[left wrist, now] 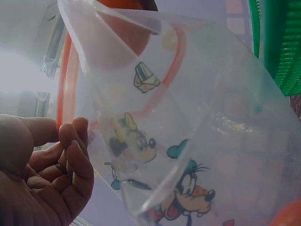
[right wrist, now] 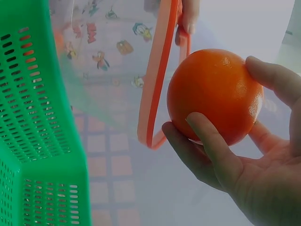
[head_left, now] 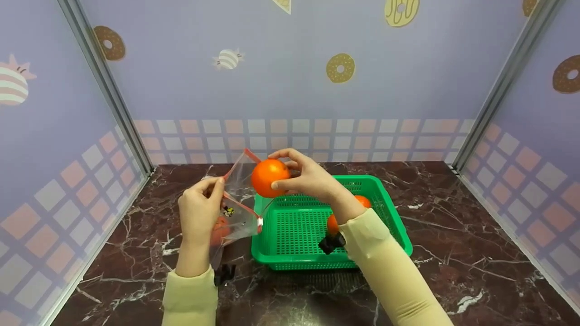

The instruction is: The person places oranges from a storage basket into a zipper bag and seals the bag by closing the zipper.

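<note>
My left hand (head_left: pixel 200 207) pinches the red-edged rim of a clear zip bag (left wrist: pixel 207 117) printed with cartoon figures. The bag's mouth gapes toward the right, and an orange (head_left: pixel 220 230) shows through the plastic low in the bag. In my right hand (head_left: pixel 309 177) another orange (right wrist: pixel 214 96) is gripped between thumb and fingers, right at the bag's opening. From the right wrist view, this orange appears just beside the red zip edge (right wrist: pixel 158 70). A green basket (head_left: pixel 297 259) stands beneath the right forearm, with oranges (head_left: pixel 333 224) partly hidden by that arm.
The basket sits on a dark marbled table (head_left: pixel 453 253), to the right of the bag. Patterned lilac panels (head_left: pixel 290 90) enclose the table at the back and both sides, joined by metal corner posts (head_left: pixel 505 86).
</note>
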Motion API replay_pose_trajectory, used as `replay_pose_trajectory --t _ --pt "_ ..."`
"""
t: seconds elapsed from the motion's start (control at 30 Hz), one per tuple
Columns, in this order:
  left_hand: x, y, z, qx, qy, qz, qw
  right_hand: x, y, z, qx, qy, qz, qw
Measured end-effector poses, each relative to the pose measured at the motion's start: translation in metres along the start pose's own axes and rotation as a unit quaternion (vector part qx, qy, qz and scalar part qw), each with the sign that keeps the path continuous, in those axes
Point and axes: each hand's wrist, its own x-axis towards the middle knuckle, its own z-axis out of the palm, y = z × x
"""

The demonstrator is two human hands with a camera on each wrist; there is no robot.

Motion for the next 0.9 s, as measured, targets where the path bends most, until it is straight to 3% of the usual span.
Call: replay_pose_trajectory --t 0.5,0.9 --pt "0.0 0.001 0.0 0.003 -0.003 -0.007 1.0 0.009 -0.004 0.023 -0.107 -0.018 -0.029 0.994" --pt "-0.002 0.003 -0.001 -0.001 -0.013 -0.018 0.9998 0.011 -0.002 0.029 -0.163 -0.031 -0.009 0.986"
